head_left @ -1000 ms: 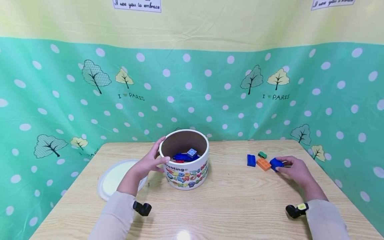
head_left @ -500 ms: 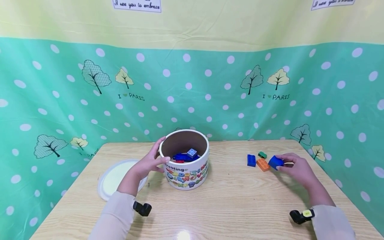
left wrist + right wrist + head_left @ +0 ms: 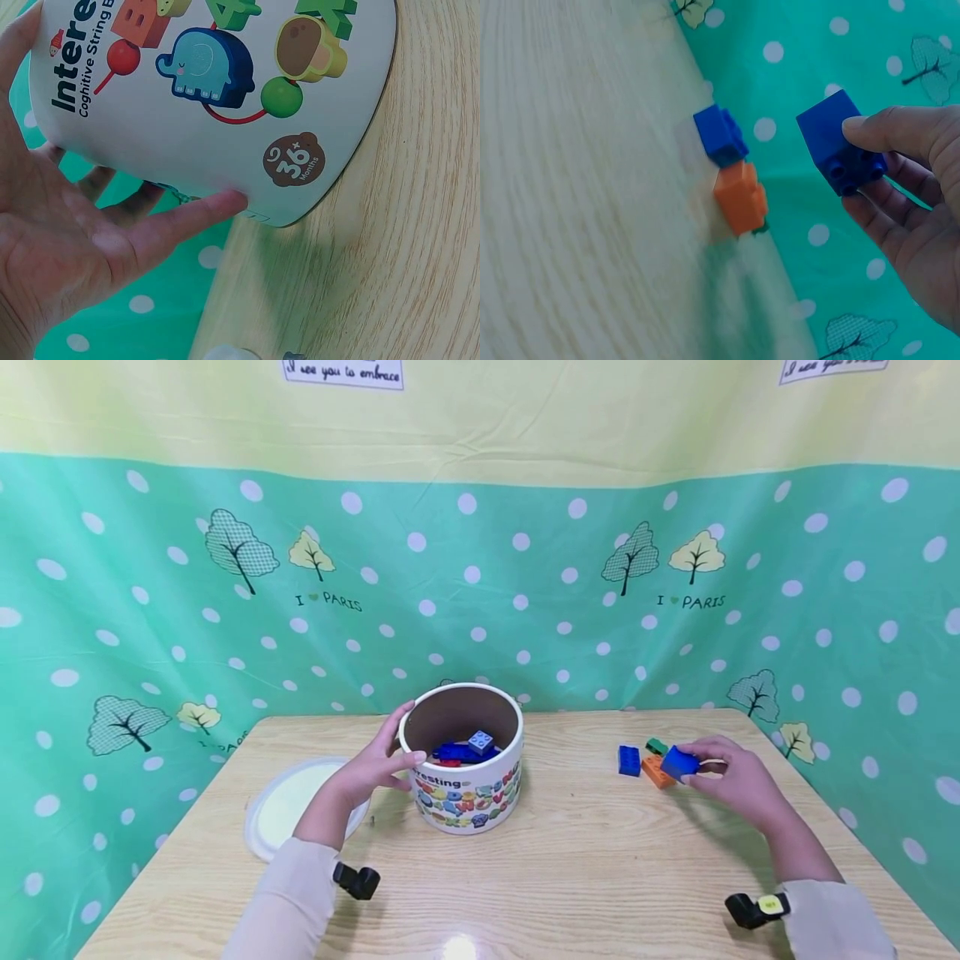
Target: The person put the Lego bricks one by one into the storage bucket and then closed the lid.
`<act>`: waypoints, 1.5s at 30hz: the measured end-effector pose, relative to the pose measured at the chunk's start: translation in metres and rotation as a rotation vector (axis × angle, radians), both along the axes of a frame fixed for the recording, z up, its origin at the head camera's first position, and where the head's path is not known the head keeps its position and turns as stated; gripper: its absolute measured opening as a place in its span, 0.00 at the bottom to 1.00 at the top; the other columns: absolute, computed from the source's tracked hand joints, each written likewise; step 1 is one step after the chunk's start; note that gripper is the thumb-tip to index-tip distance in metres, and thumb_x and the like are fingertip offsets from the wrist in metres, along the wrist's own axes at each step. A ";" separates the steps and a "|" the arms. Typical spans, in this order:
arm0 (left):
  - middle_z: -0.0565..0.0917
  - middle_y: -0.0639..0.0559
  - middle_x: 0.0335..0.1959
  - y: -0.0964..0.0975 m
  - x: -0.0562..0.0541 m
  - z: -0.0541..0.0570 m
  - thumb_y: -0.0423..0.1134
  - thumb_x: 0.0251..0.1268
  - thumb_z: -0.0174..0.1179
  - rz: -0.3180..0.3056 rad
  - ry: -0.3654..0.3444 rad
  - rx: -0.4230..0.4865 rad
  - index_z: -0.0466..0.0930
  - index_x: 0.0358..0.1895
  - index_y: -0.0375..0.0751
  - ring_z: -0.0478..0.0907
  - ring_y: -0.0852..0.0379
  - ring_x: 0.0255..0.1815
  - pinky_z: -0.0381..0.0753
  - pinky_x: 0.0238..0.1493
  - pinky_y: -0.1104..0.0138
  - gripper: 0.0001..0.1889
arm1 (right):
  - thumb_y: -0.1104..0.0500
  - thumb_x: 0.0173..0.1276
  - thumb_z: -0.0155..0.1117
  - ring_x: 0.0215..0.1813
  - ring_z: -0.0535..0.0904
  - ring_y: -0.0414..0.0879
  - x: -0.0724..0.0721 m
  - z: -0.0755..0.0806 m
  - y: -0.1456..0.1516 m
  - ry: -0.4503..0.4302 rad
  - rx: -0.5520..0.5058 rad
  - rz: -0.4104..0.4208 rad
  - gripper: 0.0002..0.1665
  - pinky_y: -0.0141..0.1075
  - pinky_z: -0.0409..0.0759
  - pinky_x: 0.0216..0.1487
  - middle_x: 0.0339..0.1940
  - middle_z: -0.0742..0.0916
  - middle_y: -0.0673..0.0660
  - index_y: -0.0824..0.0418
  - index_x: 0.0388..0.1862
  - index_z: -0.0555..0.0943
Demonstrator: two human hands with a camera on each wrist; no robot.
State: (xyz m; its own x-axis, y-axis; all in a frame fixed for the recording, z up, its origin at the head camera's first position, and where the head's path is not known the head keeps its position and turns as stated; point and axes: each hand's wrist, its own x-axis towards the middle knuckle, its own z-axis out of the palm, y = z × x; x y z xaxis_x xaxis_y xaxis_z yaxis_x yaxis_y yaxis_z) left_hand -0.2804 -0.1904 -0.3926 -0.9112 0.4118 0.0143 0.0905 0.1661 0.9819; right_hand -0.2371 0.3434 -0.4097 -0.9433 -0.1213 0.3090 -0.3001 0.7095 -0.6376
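A white printed bucket (image 3: 468,797) stands left of the table's middle, with blue bricks, a pale blue brick (image 3: 481,742) and something red inside. My left hand (image 3: 381,764) holds its left side, thumb near the front rim and fingers spread round the wall. In the right wrist view, my right hand (image 3: 922,180) pinches a blue building brick (image 3: 829,139) between thumb and fingers, raised off the table. Just left of it lie an orange brick (image 3: 657,771), a green brick (image 3: 656,747) and another blue brick (image 3: 629,761).
A round white lid (image 3: 281,806) lies on the wooden table (image 3: 570,877) left of the bucket, partly under my left forearm. A green dotted cloth (image 3: 525,602) hangs behind the table and along its sides.
My right hand has lifted the blue brick and carried it slightly left, so it now overlaps the orange brick in the head view. The left hand and bucket have stayed put.
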 end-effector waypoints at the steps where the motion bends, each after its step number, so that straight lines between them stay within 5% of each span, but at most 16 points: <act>1: 0.43 0.39 0.78 0.000 0.000 0.000 0.47 0.63 0.62 0.000 0.000 -0.001 0.39 0.78 0.63 0.43 0.33 0.75 0.81 0.43 0.44 0.47 | 0.64 0.61 0.72 0.51 0.79 0.62 0.000 0.002 -0.002 0.006 0.008 0.004 0.25 0.36 0.83 0.48 0.55 0.77 0.65 0.67 0.57 0.80; 6: 0.44 0.40 0.78 -0.001 0.000 0.000 0.46 0.63 0.62 0.005 -0.007 -0.001 0.39 0.77 0.65 0.44 0.33 0.75 0.81 0.44 0.44 0.47 | 0.64 0.59 0.73 0.48 0.80 0.58 0.002 0.011 -0.012 0.050 0.020 0.032 0.24 0.19 0.76 0.46 0.51 0.79 0.61 0.67 0.55 0.82; 12: 0.44 0.41 0.78 0.000 0.001 0.001 0.48 0.63 0.63 0.006 -0.015 -0.002 0.39 0.77 0.66 0.45 0.33 0.75 0.80 0.45 0.42 0.47 | 0.64 0.59 0.73 0.46 0.80 0.47 0.002 0.021 -0.025 0.083 0.014 0.063 0.24 0.19 0.77 0.46 0.51 0.80 0.58 0.64 0.56 0.82; 17: 0.44 0.40 0.78 0.000 0.001 0.001 0.48 0.62 0.63 0.008 -0.015 -0.005 0.39 0.77 0.66 0.45 0.33 0.75 0.80 0.45 0.42 0.47 | 0.66 0.57 0.74 0.47 0.80 0.57 0.002 0.030 -0.035 0.100 0.000 0.101 0.24 0.17 0.75 0.46 0.52 0.80 0.61 0.66 0.55 0.82; 26: 0.44 0.40 0.78 -0.001 0.001 0.001 0.49 0.62 0.64 0.009 -0.012 -0.016 0.39 0.77 0.66 0.46 0.32 0.75 0.80 0.45 0.42 0.48 | 0.71 0.56 0.73 0.47 0.80 0.56 0.000 0.045 -0.054 0.128 0.028 0.129 0.25 0.15 0.71 0.47 0.53 0.80 0.62 0.66 0.55 0.82; 29: 0.44 0.39 0.78 -0.001 0.001 0.001 0.48 0.62 0.63 0.008 -0.008 -0.018 0.38 0.77 0.66 0.46 0.32 0.75 0.80 0.45 0.43 0.48 | 0.70 0.56 0.73 0.49 0.79 0.56 -0.001 0.050 -0.061 0.115 0.039 0.144 0.25 0.19 0.75 0.48 0.54 0.79 0.61 0.65 0.55 0.82; 35: 0.44 0.40 0.78 0.000 0.001 0.002 0.46 0.63 0.62 0.005 -0.011 -0.009 0.39 0.77 0.66 0.45 0.33 0.75 0.81 0.45 0.43 0.46 | 0.66 0.58 0.73 0.53 0.80 0.58 -0.003 0.061 -0.076 0.081 0.064 0.180 0.24 0.46 0.82 0.51 0.55 0.79 0.59 0.62 0.56 0.82; 45: 0.44 0.40 0.78 -0.001 0.001 0.002 0.43 0.65 0.59 0.007 -0.014 -0.008 0.39 0.77 0.65 0.43 0.33 0.75 0.81 0.44 0.43 0.45 | 0.64 0.58 0.74 0.51 0.79 0.53 -0.010 0.086 -0.104 0.109 0.105 0.269 0.23 0.50 0.80 0.50 0.53 0.80 0.55 0.59 0.55 0.84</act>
State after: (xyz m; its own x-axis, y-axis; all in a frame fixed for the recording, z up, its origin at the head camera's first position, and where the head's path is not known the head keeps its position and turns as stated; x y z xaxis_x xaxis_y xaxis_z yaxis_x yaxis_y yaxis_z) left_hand -0.2798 -0.1911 -0.3905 -0.9143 0.4051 -0.0019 0.0753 0.1746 0.9818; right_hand -0.2471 0.2396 -0.3241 -0.8352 -0.3984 0.3792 -0.5484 0.6555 -0.5192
